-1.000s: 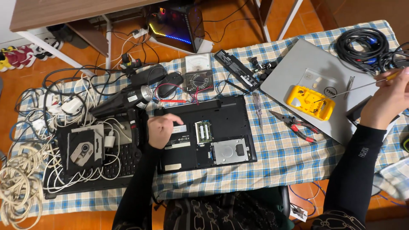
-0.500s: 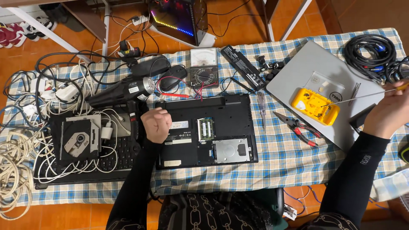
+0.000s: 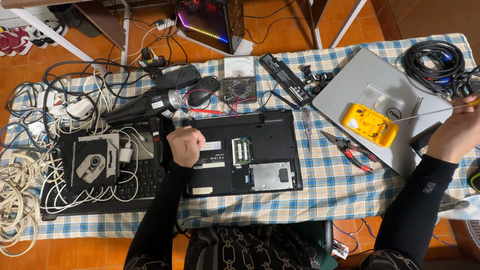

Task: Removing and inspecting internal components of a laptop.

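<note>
While the left hand (image 3: pixel 185 145) rests as a closed fist on the upturned laptop (image 3: pixel 242 152), the right hand (image 3: pixel 457 134) pinches a long screwdriver (image 3: pixel 425 114); its shaft points left toward the yellow box (image 3: pixel 370 124), nearer that hand.

You work at a table (image 3: pixel 320 200) covered by a blue-and-yellow checked cloth. Below you lies an orange tiled floor (image 3: pixel 30 80). White table legs (image 3: pixel 45 31) stand beyond.

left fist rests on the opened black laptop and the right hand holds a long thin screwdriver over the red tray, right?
Not quite: the tray is yellow, as the head view shows. The left fist does rest on the opened black laptop, and the right hand holds the long thin screwdriver.
</note>
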